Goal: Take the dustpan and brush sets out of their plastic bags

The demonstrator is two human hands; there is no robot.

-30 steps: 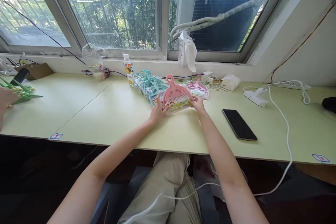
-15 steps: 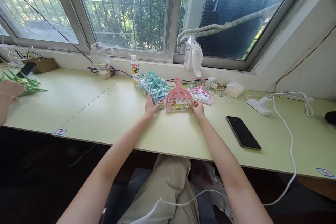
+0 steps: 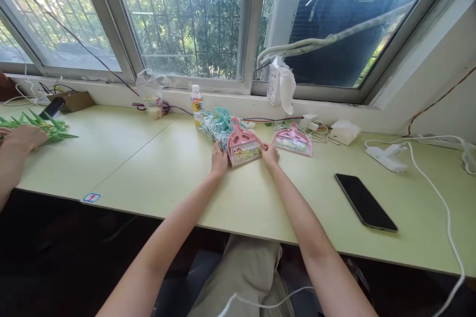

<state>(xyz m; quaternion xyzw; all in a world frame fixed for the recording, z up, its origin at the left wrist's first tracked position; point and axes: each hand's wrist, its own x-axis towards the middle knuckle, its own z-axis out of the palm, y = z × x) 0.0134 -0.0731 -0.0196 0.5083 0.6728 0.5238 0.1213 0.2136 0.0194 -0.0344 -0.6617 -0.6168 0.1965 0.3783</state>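
Note:
A pink dustpan and brush set [image 3: 243,144] in clear wrapping stands tilted to the left over the front of the teal sets. My right hand [image 3: 270,155] pinches its lower right edge. At its lower left side, my left hand [image 3: 219,159] is closed around the edge of a teal set mostly hidden behind the pink one, its thumb close to the pink edge. Several wrapped teal dustpan and brush sets [image 3: 222,118] lie heaped behind. Another pink dustpan and brush set [image 3: 293,138] lies to the right, apart from my hands.
A drink bottle [image 3: 197,105] stands behind the heap. On the right are a phone [image 3: 365,202], a white charger [image 3: 386,157] and a trailing white cable [image 3: 442,198]. Another person's hand [image 3: 28,137] touches green plant-like pieces [image 3: 59,129] at far left.
The pink set has shifted left across the teal sets and tilted, carried by my right hand. The view has turned slightly. The other person's hand has moved over the green pieces.

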